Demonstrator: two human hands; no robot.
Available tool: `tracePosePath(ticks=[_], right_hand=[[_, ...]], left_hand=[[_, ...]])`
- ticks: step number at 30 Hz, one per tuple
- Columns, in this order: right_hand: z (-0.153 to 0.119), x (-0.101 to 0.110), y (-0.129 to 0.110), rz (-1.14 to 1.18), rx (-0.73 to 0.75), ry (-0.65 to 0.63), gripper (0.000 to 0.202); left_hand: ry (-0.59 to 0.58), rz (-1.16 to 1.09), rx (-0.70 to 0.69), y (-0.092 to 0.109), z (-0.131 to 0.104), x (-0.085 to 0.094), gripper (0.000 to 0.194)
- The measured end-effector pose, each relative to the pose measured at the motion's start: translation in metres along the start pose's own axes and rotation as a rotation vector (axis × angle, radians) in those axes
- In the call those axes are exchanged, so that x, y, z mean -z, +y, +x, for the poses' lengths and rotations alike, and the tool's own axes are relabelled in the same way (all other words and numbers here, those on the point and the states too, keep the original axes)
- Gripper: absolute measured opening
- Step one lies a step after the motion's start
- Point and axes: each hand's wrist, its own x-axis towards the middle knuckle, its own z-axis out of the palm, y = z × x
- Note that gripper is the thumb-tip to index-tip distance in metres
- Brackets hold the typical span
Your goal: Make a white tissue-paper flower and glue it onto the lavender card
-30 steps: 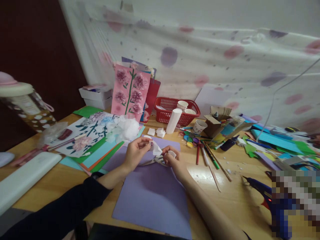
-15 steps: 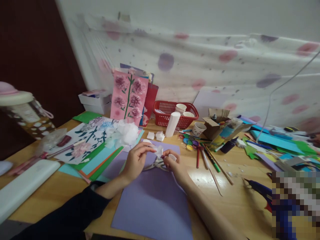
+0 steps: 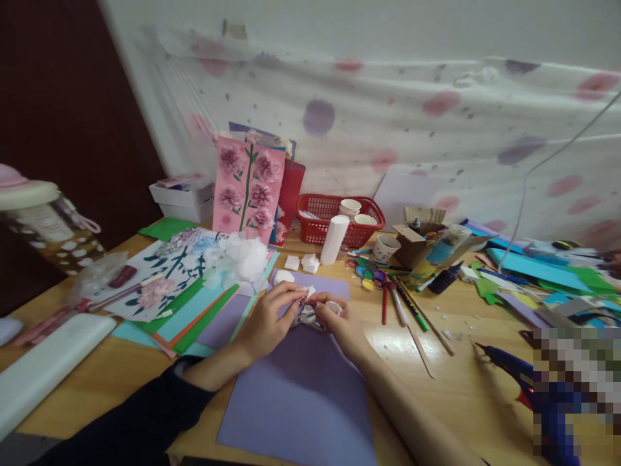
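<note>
My left hand [image 3: 270, 318] and my right hand [image 3: 338, 321] meet fingertip to fingertip above a purple sheet [image 3: 301, 395]. Pinched between them is a small piece of white tissue paper [image 3: 308, 292], its lower part hidden by the fingers. Scissors [image 3: 303, 320] lie on the sheet under the hands, mostly covered. Past the left fingers rests a white tissue piece [image 3: 283, 277]. Farther back are small stacks of white paper squares [image 3: 309, 263] beside an upright white roll [image 3: 334, 239].
Crumpled white tissue [image 3: 245, 259] and coloured paper [image 3: 189, 310] lie left, near a pink flower picture [image 3: 248, 188]. Behind stands a red basket [image 3: 310, 226] with cups. Pens [image 3: 402, 304] and a glue gun [image 3: 507, 362] are right; a bottle [image 3: 43, 220] stands far left.
My left hand has moved right and closed in on my right hand. The white tissue piece is now pinched smaller and more hidden between the fingers.
</note>
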Motion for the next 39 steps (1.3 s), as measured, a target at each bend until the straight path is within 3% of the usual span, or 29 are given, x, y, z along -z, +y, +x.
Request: tracePosePath(ticks=[11, 17, 22, 34, 39], right_hand=[[-0.0005, -0.0001, -0.0028, 0.004, 0.014, 0.029, 0.034], [-0.0005, 0.0008, 0.0006, 0.004, 0.017, 0.014, 0.023], [0.0002, 0.0014, 0.0013, 0.000, 0.012, 0.012, 0.026], [-0.0031, 0.0019, -0.0019, 0.008, 0.010, 0.001, 0.038], [-0.0043, 0.0009, -0.0033, -0.109, 0.063, -0.042, 0.037]], left_hand=[[-0.023, -0.015, -0.025, 0.0040, 0.0001, 0.0010, 0.032], [0.045, -0.084, 0.033, 0.0009, 0.0018, -0.0008, 0.018], [0.138, -0.226, 0.136, -0.0031, 0.0031, -0.0018, 0.006], [0.122, -0.205, 0.128, 0.0040, 0.0049, 0.0025, 0.021], [0.081, -0.146, 0.084, 0.0029, 0.0053, 0.0042, 0.025]])
